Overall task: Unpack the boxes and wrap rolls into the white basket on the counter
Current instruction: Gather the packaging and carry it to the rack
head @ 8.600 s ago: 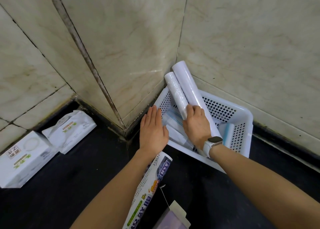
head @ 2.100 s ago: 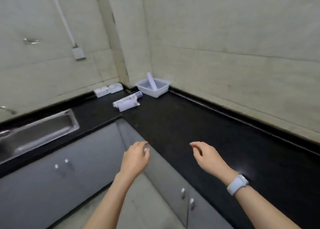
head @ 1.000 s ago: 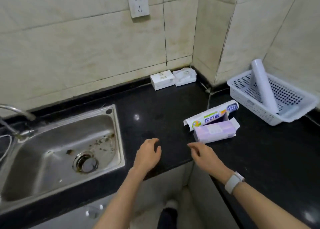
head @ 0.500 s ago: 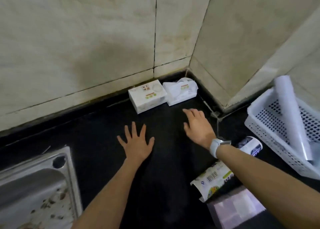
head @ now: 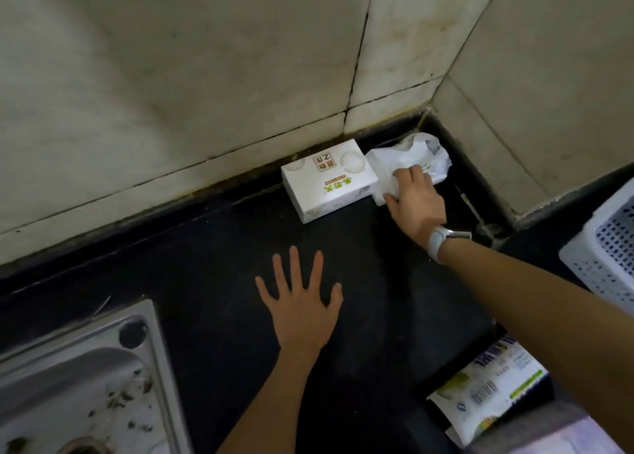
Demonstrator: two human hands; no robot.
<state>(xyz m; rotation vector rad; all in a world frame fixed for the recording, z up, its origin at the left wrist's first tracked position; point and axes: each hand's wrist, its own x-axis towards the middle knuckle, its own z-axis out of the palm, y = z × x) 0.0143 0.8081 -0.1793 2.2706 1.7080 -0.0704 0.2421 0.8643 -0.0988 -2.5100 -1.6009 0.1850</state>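
The soft white tissue pack lay in the bench's back corner, touching the white box on its left, and my right hand reached across with fingers curled over the pack's near end, gripping it. My left hand rested flat on the black bench, fingers spread, holding nothing. The white basket stood at the right edge.
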